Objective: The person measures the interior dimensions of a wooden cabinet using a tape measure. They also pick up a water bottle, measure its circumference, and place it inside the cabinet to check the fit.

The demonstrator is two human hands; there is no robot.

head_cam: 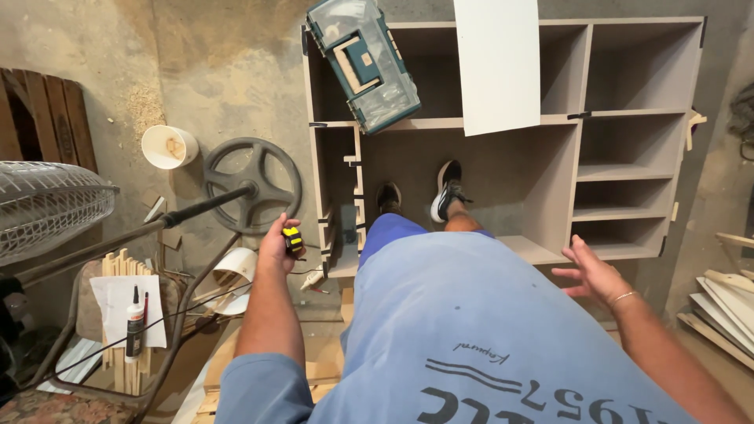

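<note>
Looking straight down here: the person stands inside a large grey cabinet carcass (550,157) that lies flat on its back on the concrete floor (228,71), both shoes planted in its biggest open compartment at frame centre. Lying flat like that, every divider and shelf edge faces up, easy to reach.

The left hand (276,245), left of centre, is closed around a small yellow-and-black tape measure (293,239), fingers wrapped round the case, held out just beside the cabinet's left wall, over the floor. The tape does not look pulled out, as far as I can tell.

The right hand (593,271), at right of centre, is open and empty, fingers spread, palm down, hovering just above the cabinet's lower right corner near the narrow shelf bays; a thin bracelet sits on the wrist. It touches nothing.

Up top, a teal tool case (363,61) rests tilted across the cabinet's upper left corner, kept within reach, and a white panel (496,67) lies over the upper middle compartments.

On the left: a white bucket (168,146), a dark spoked wheel (253,183), a fan guard (47,206) at the edge, and a glue bottle (135,323) on a sheet of paper atop a stool. Offcuts are stacked at far right.
</note>
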